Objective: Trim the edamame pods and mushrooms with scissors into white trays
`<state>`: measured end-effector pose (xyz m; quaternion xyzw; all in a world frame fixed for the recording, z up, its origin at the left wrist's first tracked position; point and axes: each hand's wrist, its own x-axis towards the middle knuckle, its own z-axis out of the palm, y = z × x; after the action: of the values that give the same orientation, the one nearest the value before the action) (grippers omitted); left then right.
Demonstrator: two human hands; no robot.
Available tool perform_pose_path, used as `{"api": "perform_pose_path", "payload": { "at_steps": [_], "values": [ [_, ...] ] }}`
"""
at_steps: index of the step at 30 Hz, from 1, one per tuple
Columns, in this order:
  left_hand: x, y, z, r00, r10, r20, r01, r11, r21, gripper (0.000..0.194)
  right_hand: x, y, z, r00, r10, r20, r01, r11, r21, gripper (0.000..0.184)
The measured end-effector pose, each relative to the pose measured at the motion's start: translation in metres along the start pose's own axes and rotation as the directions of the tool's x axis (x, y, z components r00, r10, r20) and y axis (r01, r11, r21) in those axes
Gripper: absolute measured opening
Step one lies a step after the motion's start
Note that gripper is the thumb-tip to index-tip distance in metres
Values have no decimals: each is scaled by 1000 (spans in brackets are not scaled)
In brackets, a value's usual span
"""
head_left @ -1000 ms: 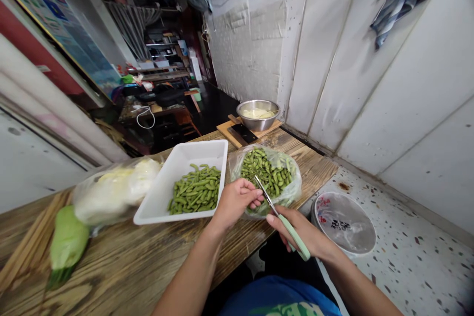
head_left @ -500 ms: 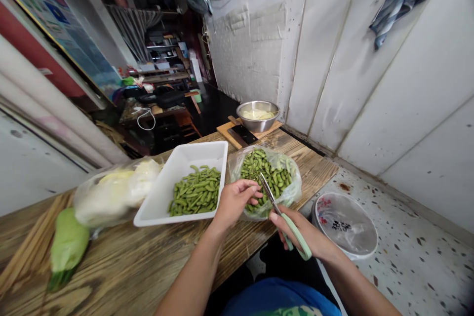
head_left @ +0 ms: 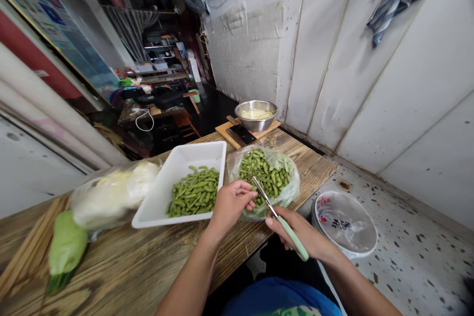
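1. The right hand (head_left: 302, 227) wraps around pale-green-handled metal scissors (head_left: 292, 238), blades above a clear plastic bag (head_left: 294, 188) of green pods (head_left: 272, 177).
2. At the bag's near-left edge, the left hand (head_left: 233, 201) curls nearly closed, any hold unclear.
3. A rectangular white plastic tray (head_left: 174, 163) of pods sits left of the bag.

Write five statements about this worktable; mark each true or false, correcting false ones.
1. The right hand holds pale-green-handled metal scissors near the left hand. True.
2. A white rectangular plastic tray and a translucent plastic bag contain green pods. True.
3. The bag is left of the tray in view. False: it is right.
4. A round silver metal bowl sits on a wooden board. True.
5. The left hand touches the bowl. False: it is near the scissors.
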<state>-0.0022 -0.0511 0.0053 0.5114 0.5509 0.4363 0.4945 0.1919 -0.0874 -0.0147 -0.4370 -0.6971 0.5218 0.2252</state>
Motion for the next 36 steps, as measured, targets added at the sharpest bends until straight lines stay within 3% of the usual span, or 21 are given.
{"api": "perform_pose_path", "payload": {
  "at_steps": [5, 11, 21, 25, 28, 30, 33, 35, 36],
  "values": [
    [-4, 1, 5, 997, 19, -68, -20, 1000, -18, 16, 1, 0, 1, 1000, 16, 15, -16, 1000, -8, 50],
    [-7, -3, 11, 997, 23, -76, -24, 1000, -13, 15, 3, 1, 2, 998, 46, 32, -48, 996, 80, 55],
    [-11, 1, 15, 994, 43, -96, -41, 999, 23, 9, 1, 4, 0, 1000, -11, 21, 10, 999, 43, 50],
    [-10, -4, 16, 997, 20, -81, -16, 999, 52, 9, 2, 4, 3, 996, 82, 21, -83, 995, 57, 51],
    [-5, -9, 1, 993, 48, -110, -29, 985, 168, 12, 4, 4, 3, 991, 129, 47, -133, 988, 82, 56],
    [0, -10, -22, 966, 148, -210, -59, 923, 380, 18, 4, 3, 0, 993, 103, 52, -109, 987, 119, 59],
    [6, -9, -60, 880, 329, -342, 44, 661, 749, 26, 4, 0, -5, 997, 40, 62, -53, 973, 223, 62],
    [9, -6, -72, 845, 400, -356, 122, 505, 855, 28, 3, -2, -8, 996, 29, 80, -50, 960, 275, 61],
    [11, -5, -73, 851, 411, -326, 112, 464, 879, 28, 3, -3, -9, 996, 31, 87, -54, 959, 280, 62]
  ]
}}
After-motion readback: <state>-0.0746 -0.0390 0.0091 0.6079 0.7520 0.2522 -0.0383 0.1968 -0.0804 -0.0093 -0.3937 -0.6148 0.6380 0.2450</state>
